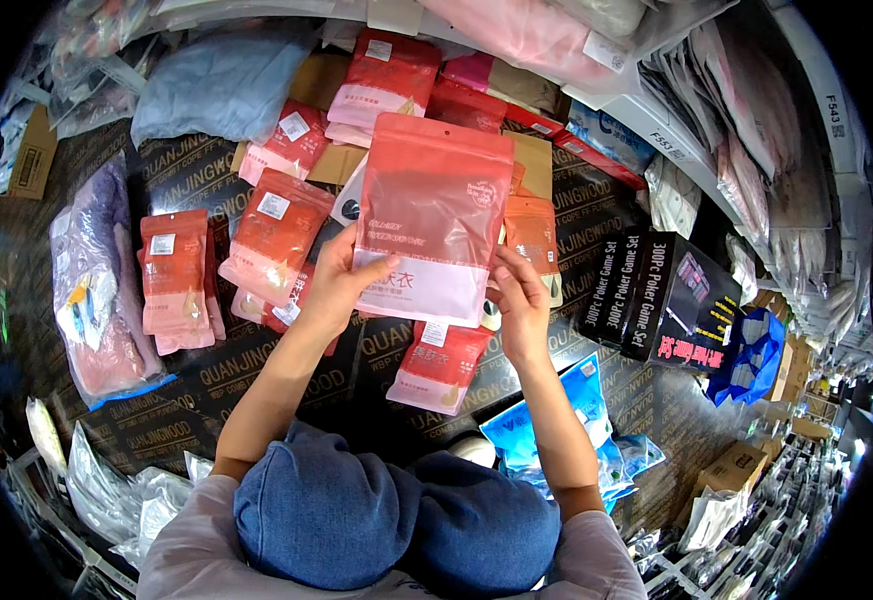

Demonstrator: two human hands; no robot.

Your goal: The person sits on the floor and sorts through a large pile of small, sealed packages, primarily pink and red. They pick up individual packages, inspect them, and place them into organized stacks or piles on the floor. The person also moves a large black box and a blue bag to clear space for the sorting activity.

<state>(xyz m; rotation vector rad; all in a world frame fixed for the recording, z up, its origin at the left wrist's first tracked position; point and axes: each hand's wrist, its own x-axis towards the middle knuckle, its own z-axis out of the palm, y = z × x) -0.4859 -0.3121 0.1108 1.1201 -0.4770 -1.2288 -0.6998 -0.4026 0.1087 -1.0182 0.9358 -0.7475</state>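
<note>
A large red and pink plastic pouch (429, 217) with a partly see-through front is held up before me. My left hand (350, 274) grips its lower left side, thumb across the pale band. At the lower right edge, the curled fingers of my right hand (520, 304) hold the pouch. Below it a smaller red and pink pouch (444, 367) with a white label lies on the floor. More labelled pouches lie to the left, among them one pouch (275, 236) overlapping others and a narrower pouch stack (175, 277). An orange pouch (530, 232) is partly hidden behind my right hand.
Black poker set boxes (676, 300) stand at the right, beside a blue bag (748, 356). Blue plastic packages (556, 427) lie near my right knee. A purple bagged item (106, 285) and a light-blue bag (219, 86) sit left. Loaded shelving (676, 135) borders the upper right.
</note>
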